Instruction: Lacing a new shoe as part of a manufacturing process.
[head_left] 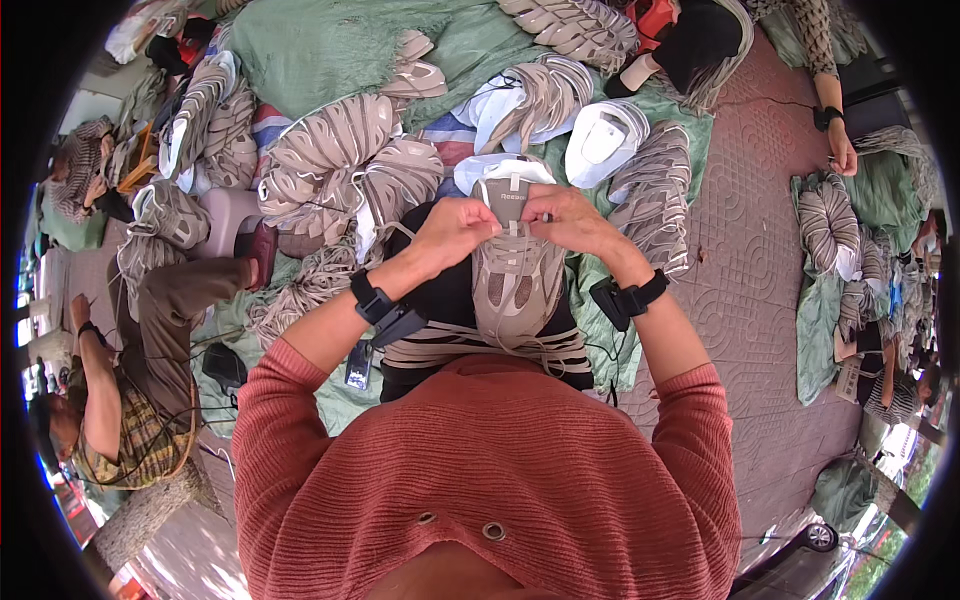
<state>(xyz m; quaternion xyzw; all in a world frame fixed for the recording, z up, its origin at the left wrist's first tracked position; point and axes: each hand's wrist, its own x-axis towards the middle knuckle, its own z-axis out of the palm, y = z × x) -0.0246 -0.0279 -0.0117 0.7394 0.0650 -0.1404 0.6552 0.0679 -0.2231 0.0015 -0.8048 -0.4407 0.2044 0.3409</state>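
Note:
A grey-beige shoe upper lies over my lap, its toe toward me and its pale tongue pointing away. Laces cross its middle, and a loose lace trails over the toe part. My left hand is closed in a pinch at the left eyelet edge beside the tongue; what the fingertips hold is too small to make out. On the opposite side, my right hand has its fingers curled around the right eyelet edge by the tongue. Long pale laces stretch across my thighs.
Stacked shoe uppers lie ahead on green sheeting. White-lined uppers and another stack sit to the right. A phone lies left of my lap. A seated person is at left; another person's hand shows upper right.

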